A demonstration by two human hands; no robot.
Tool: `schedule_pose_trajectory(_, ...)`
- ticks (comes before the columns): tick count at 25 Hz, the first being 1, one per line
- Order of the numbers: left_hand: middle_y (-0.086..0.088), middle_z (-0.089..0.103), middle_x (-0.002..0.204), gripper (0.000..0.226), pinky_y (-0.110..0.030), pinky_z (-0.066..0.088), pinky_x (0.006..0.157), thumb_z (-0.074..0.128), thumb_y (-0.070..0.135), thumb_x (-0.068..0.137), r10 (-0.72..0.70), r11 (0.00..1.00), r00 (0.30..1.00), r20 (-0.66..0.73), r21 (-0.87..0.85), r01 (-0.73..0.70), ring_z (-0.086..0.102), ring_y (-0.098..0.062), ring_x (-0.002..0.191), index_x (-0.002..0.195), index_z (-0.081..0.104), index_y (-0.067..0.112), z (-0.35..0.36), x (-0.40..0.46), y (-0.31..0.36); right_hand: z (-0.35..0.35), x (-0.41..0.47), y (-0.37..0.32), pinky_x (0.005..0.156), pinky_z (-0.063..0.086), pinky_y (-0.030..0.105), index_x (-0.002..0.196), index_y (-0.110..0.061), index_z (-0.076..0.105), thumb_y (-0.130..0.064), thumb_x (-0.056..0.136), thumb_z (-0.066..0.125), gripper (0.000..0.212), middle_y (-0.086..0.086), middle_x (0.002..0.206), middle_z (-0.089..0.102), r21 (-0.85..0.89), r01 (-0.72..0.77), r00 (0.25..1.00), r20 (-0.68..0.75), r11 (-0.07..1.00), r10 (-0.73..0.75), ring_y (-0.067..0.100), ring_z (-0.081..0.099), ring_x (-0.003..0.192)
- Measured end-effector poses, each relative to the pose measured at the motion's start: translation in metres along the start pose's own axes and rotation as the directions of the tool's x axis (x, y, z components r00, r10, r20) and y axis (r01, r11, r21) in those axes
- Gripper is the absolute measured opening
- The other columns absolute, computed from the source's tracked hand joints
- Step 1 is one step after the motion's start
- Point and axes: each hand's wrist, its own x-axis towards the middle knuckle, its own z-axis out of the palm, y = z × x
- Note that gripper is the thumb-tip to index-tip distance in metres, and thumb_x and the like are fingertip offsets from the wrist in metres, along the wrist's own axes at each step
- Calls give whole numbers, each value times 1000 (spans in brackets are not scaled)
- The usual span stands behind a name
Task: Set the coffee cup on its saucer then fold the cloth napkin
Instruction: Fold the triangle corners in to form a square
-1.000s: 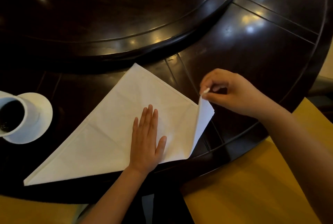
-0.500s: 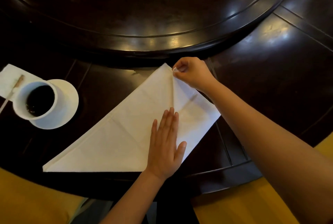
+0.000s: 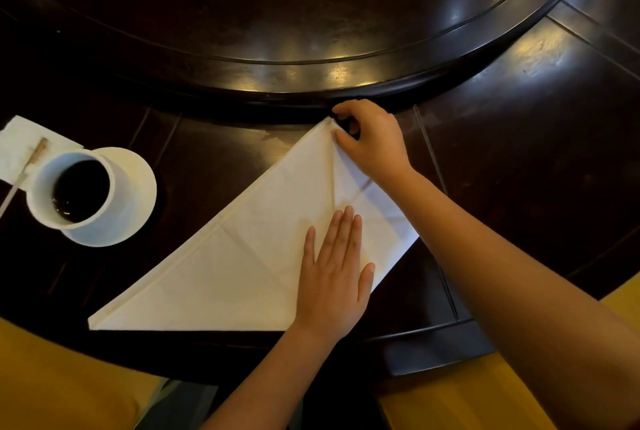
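Dark table (image 3: 519, 139), napkin (image 3: 242, 256) near edge.

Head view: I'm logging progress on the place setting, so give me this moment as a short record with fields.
cup: white coffee cup, dark coffee inside, standing on its saucer
napkin: white cloth napkin, triangle with the right corner folded up to the far tip
left hand: left hand flat, palm down on the napkin
right hand: right hand pinching the napkin's far tip
table: dark wooden table with raised round centre
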Motion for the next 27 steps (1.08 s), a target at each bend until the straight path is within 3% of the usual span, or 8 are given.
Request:
schedule_pose_trajectory(3,-10,30,150,68,-52,17,109,43,46,90,10,999,1000,13,49,-11,17,-24,139,144,25,9,0,2,0,1,-26,9,106,29,44,128,-10,52,-21,91,55,39,12,134,54,-286,343,939,116,895,-323,29,45,127)
schedule_pose_trajectory(5,-10,30,150,71,-52,18,108,42,49,88,28,997,999,37,69,-31,18,-25,139,143,24,9,-1,1,0,1,-37,17,115,8,43,142,-14,33,-28,98,40,46,8,151,31,-353,433,880,367,829,-303,23,20,141)
schedule_pose_trajectory(7,-10,32,149,71,-52,20,108,44,48,86,42,997,998,37,58,-45,20,-24,138,143,26,8,-3,-2,-2,2,-39,27,115,-6,39,147,-17,13,-33,100,26,51,4,156,13,-393,415,864,453,821,-220,17,1,144)
schedule_pose_trajectory(10,-11,32,149,67,-53,17,107,33,46,89,-22,998,999,24,57,21,22,-24,138,142,22,7,-9,7,-17,5,-40,31,116,-6,39,147,-17,5,-36,100,19,54,3,157,6,-433,410,872,446,803,-204,15,-5,143)
schedule_pose_trajectory(14,-6,-5,154,63,-52,-5,109,-5,47,89,16,991,998,68,135,-25,0,-22,143,141,-16,13,-10,28,-30,6,-40,33,117,-3,41,147,-16,5,-36,100,19,53,4,157,6,-457,431,867,448,778,-217,15,-3,143)
schedule_pose_trajectory(19,-11,24,153,68,-53,14,109,36,45,92,173,976,982,78,123,-182,19,-24,141,145,16,7,-5,2,-33,7,-40,33,117,-4,40,148,-16,5,-38,99,17,55,4,157,8,-444,431,867,445,785,-224,15,-2,143)
schedule_pose_trajectory(22,-11,17,155,65,-54,12,110,33,38,92,300,949,950,82,72,-306,12,-23,143,146,18,6,-1,-30,-35,8,-39,34,117,-4,41,147,-17,4,-40,98,14,55,3,157,8,-448,411,879,425,794,-215,14,-2,143)
schedule_pose_trajectory(27,-10,12,156,64,-53,11,112,30,34,92,321,944,941,104,51,-327,6,-20,144,147,15,6,4,-54,-35,6,-39,30,116,-6,41,147,-17,4,-41,98,13,56,3,158,7,-463,397,884,427,792,-193,16,-3,144)
